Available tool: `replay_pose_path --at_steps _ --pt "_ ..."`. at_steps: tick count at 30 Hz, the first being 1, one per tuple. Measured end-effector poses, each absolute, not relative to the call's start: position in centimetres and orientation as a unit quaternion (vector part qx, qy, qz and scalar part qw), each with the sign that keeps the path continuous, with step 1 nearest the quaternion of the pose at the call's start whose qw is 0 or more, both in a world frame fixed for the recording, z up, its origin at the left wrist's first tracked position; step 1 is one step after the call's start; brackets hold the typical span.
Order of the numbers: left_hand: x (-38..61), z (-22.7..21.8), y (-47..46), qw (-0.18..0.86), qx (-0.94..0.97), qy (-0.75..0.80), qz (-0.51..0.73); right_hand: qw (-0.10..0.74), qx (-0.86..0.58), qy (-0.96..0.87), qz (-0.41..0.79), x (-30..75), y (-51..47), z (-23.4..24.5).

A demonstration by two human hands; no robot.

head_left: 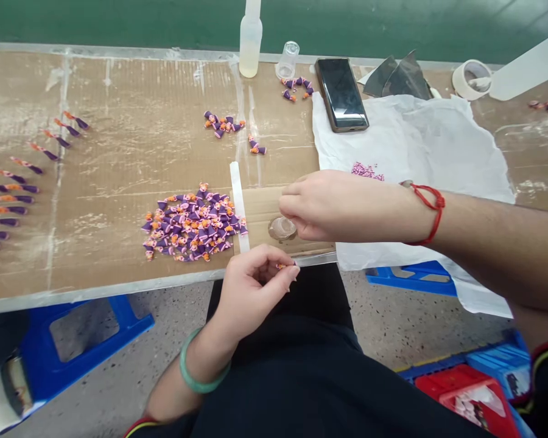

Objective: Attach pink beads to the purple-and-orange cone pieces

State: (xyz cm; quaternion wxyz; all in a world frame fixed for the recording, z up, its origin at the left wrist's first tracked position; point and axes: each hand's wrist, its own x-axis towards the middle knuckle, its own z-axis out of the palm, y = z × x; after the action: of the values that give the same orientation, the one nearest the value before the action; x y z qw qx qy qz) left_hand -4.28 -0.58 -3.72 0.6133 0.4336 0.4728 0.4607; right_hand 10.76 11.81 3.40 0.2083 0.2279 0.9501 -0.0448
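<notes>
My left hand [251, 292], just past the table's front edge, pinches a small purple-and-orange figurine [283, 265] between thumb and fingers; most of it is hidden. Over a small round clear dish [282, 229] on a piece of cardboard, my right hand [313, 207] is closed with the fingers curled down. Whatever its fingertips hold, if anything, is hidden from view. Left of the dish lies a pile of similar figurines [194, 222], beside a white strip [239, 204]. Tiny pink bits [366, 171] rest on a white sheet [415, 140] behind my right wrist.
A phone [341, 94] lies on the sheet's back corner. Behind stand a squeeze bottle [251, 42], a clear cup [287, 59] and a tape roll [472, 79]. Rows of figurines [16, 199] line the left side. Blue stools [82, 340] and a red basket [470, 395] are below.
</notes>
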Motion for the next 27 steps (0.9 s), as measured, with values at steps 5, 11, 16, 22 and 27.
replay_pose_path --at_steps 5,11,16,22,27 --pt "-4.2 -3.8 -0.7 0.628 0.395 0.451 0.497 0.150 0.249 0.954 -0.073 11.5 11.8 3.6" --pt "-3.8 -3.4 -0.5 0.610 0.331 0.391 0.604 -0.020 0.345 0.853 -0.392 13.4 10.1 3.9" --pt "-3.2 -3.1 -0.7 0.607 0.333 0.354 0.629 -0.061 0.359 0.725 -0.585 13.8 8.2 4.5" --pt "-2.9 -2.9 -1.2 0.591 0.361 0.347 0.632 -0.080 0.352 0.722 -0.590 14.1 7.3 4.9" --pt "-2.8 -2.8 -1.4 0.584 0.381 0.338 0.632 -0.091 0.344 0.735 -0.577 14.5 6.9 4.8"
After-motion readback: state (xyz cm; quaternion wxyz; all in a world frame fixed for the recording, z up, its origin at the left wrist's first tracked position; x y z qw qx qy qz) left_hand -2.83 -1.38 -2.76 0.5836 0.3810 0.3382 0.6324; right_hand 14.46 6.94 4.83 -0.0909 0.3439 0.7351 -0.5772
